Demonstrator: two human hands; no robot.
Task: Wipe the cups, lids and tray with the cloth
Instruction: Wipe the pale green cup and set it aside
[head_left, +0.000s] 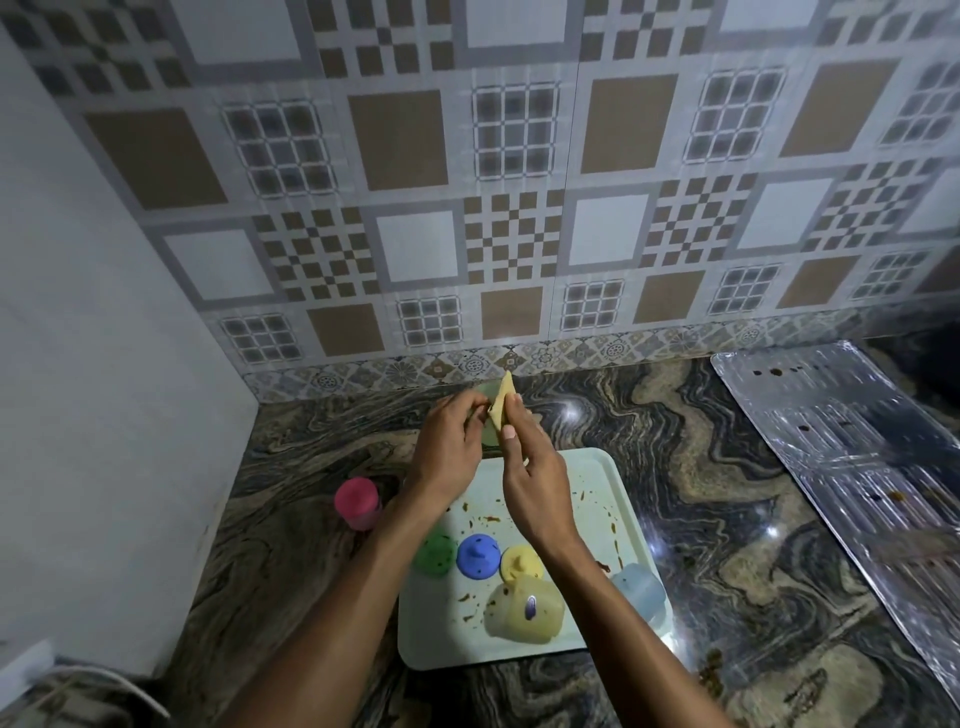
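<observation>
My left hand (449, 447) holds a pale green cup (487, 439) above the counter, just beyond the tray's far edge. My right hand (535, 483) pinches a yellow cloth (503, 400) against the cup, with one cloth corner sticking up. The pale tray (587, 478) below is smeared with brown stains. On it sit a green lid (435, 555), a blue lid (478, 555) and a yellow lid (521, 564). A yellow cup (524, 608) lies on its side near the tray's front, and a blue cup (639, 590) lies at its right edge. Most of the green cup is hidden by my fingers.
A pink cup with a pink lid (357, 501) stands on the marbled counter (727, 519) left of the tray. A stained foil sheet (852, 467) covers the counter at the right. A patterned tile wall rises behind, a plain white wall (104, 364) at the left.
</observation>
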